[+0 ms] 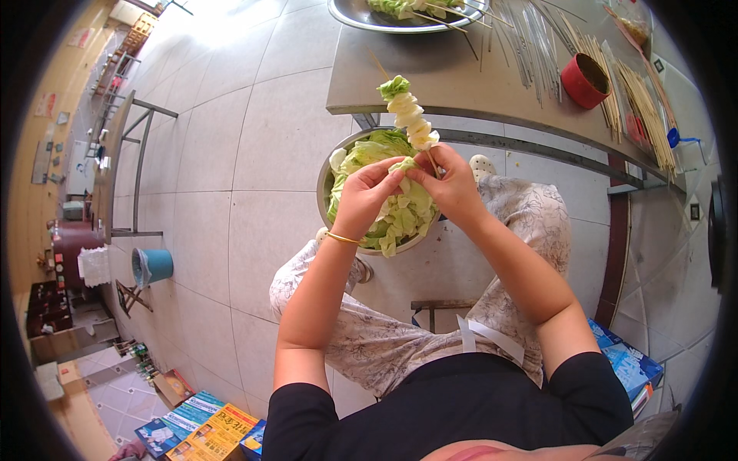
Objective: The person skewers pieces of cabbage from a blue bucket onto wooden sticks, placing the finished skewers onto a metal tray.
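Note:
My right hand grips the lower part of a thin wooden skewer. Folded cabbage leaf pieces are threaded along it, pale in the middle with a green one near the far end. Between the fingertips of both hands is a small pale green leaf piece; my left hand pinches it from the left. Just below my hands stands a round metal basin full of torn cabbage leaves. My fingers partly hide the skewer's near end.
Ahead is a metal-topped table. It bears a steel bowl of skewered leaves, a red cup, metal skewers and bundles of wooden skewers. A blue bin stands left; cardboard boxes lie behind left.

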